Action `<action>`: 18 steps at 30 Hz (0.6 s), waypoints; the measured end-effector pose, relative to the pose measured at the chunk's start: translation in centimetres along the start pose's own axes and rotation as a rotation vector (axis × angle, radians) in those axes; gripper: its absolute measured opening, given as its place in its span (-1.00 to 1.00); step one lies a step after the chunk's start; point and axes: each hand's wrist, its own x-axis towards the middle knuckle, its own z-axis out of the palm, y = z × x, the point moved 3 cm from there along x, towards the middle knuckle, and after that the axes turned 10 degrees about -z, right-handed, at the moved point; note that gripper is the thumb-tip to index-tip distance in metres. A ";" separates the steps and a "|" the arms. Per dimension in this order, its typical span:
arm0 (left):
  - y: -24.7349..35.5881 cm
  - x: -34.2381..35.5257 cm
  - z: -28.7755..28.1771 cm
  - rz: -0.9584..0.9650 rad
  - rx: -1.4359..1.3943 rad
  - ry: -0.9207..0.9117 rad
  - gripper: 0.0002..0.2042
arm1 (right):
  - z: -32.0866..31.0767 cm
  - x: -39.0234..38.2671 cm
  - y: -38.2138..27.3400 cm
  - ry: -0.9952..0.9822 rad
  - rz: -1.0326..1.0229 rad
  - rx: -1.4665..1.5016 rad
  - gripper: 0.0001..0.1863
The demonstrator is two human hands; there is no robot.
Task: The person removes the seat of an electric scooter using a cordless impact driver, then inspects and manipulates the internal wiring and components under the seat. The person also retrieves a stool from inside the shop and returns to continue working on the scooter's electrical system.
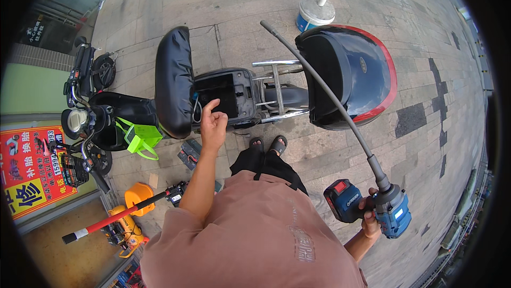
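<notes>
In my right hand (368,223) is a blue and black cordless power tool (393,214), its fingers wrapped round the grip. A long grey rod (339,105) runs from the tool's front up and to the left, passing over the rear top box (367,70) of an electric scooter. My left hand (214,126) is raised by the scooter's open under-seat compartment (245,94), index finger stretched, the other fingers loosely bent, with nothing visible in it. The black seat (174,83) is tipped up beside the compartment. Inside, a pale cable (197,108) shows.
A light green bag (142,138) hangs near the scooter's footboard. At left are another scooter (88,155), an orange plastic stool (139,198), a red-handled pole (114,221) and a yellow air compressor (126,227). A white pole stands in a bucket (315,14) at the back.
</notes>
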 end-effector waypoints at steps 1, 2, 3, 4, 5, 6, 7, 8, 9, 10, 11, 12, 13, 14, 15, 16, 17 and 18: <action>1.7 2.8 -0.6 0.131 0.266 0.044 -0.63 | 0.2 1.2 0.4 -0.035 0.024 -0.025 -0.24; 3.3 4.3 -1.6 0.274 0.507 0.071 -0.69 | 0.4 2.1 0.6 -0.069 0.037 -0.077 -0.23; 4.4 5.1 -3.3 0.222 0.522 0.100 -0.73 | 0.9 2.7 0.7 -0.097 0.007 -0.158 -0.27; 5.6 6.2 -5.0 0.203 0.518 0.125 -0.77 | 1.3 3.3 0.8 -0.121 0.022 -0.221 -0.26; 6.6 6.4 -6.9 0.181 0.537 0.117 -0.76 | 1.7 3.8 0.9 -0.129 0.024 -0.207 -0.25; 6.7 6.3 -9.0 -0.059 0.538 0.093 -0.78 | 2.1 4.0 0.7 -0.151 0.030 -0.247 -0.25; 7.2 6.0 -10.4 -0.074 0.525 -0.008 -0.79 | 2.5 4.2 0.7 -0.145 0.087 -0.222 -0.25; 7.3 6.0 -11.8 -0.163 0.516 -0.088 -0.81 | 2.8 4.4 0.6 -0.145 0.135 -0.227 -0.25; 7.2 6.3 -13.4 -0.260 0.404 0.001 -0.84 | 3.1 4.6 0.3 -0.148 0.162 -0.238 -0.25; 6.6 7.1 -14.7 -0.380 0.308 0.204 -0.82 | 3.5 4.9 0.2 -0.148 0.186 -0.249 -0.26; 5.4 8.5 -14.7 -0.442 0.342 0.170 -0.81 | 4.0 5.1 -0.1 -0.156 0.196 -0.271 -0.27; 3.6 10.1 -14.2 -0.518 0.374 0.157 -0.80 | 4.5 5.2 -0.7 -0.182 0.203 -0.338 -0.28; 1.3 12.3 -12.9 -0.579 0.341 0.030 -0.79 | 5.1 5.3 -1.1 -0.194 0.223 -0.348 -0.32; -0.7 14.5 -11.7 -0.614 0.292 -0.121 -0.77 | 5.7 5.4 -1.7 -0.199 0.231 -0.382 -0.33; -2.5 16.6 -11.5 -0.688 0.336 -0.174 -0.75 | 6.5 5.4 -2.5 -0.216 0.222 -0.436 -0.34; -4.1 18.6 -11.4 -0.721 0.362 -0.266 -0.72 | 7.3 5.5 -3.3 -0.223 0.213 -0.524 -0.35; -5.2 20.2 -12.3 -0.776 0.379 -0.238 -0.70 | 8.4 5.2 -4.2 -0.200 0.238 -0.563 -0.37; -6.1 21.6 -13.3 -0.823 0.396 -0.216 -0.69 | 9.7 5.2 -5.1 -0.233 0.175 -0.612 -0.42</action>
